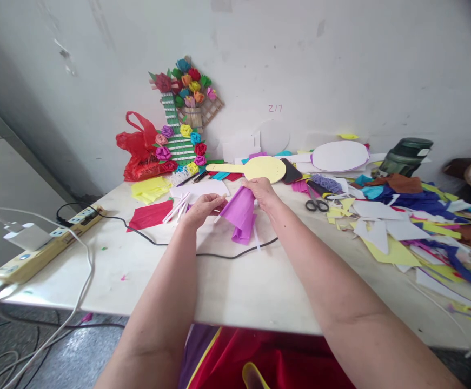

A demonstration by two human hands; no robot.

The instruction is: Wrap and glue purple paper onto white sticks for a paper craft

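Note:
Between my two hands hangs a piece of purple crepe paper (240, 215), its lower end curled above the table. My right hand (260, 193) pinches its top edge. My left hand (206, 209) is closed with fingertips at the paper's left edge; a thin white stick end shows just below those fingers. Under the paper a pale strip (256, 237) points down toward the table. Left of my left hand lie several white paper sticks (177, 207), partly over a red crepe paper sheet (151, 215). Beyond my right hand is a yellow paddle-shaped card (264, 168).
A black cable (227, 256) crosses the table from a power strip (52, 244). Scissors (317, 205) and heaped paper scraps (413, 221) lie to the right, near a green bottle (405, 156). Paper-flower crafts (180, 146) and a red plastic bag (140, 148) stand against the wall.

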